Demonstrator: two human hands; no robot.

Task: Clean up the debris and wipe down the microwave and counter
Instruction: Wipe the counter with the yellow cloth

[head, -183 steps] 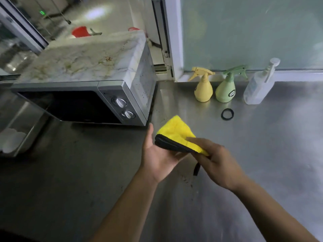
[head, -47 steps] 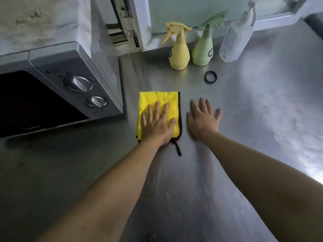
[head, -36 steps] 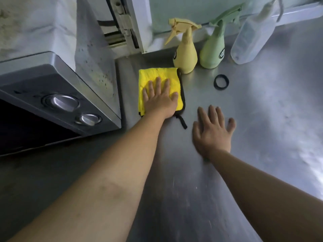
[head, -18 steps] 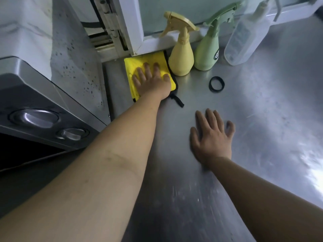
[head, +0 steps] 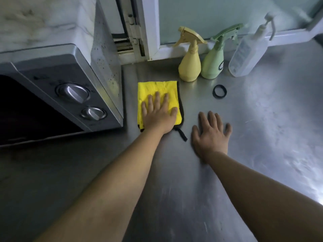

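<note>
Folded yellow cloth (head: 153, 91) lies flat on the steel counter (head: 262, 137), just right of the microwave (head: 70, 81), in front of the yellow spray bottle (head: 189, 67). Cloth is bright yellow, fuzzy texture, roughly rectangular, with black trim along its right edge and a short black loop tag (head: 181, 134) sticking out at its near right corner. Left hand (head: 159, 116) pressed palm-down on the cloth, fingers straight and spread, not gripping. Right hand (head: 211, 135) flat on bare counter just right of the cloth, fingers extended and relaxed, holding nothing. Microwave side panel is speckled with dark spots; two silver knobs on its front. Green spray bottle (head: 212, 65) and clear pump bottle (head: 246, 56) stand beside the yellow one. Black ring (head: 219, 91) lies near the bottles, apart from the cloth.
</note>
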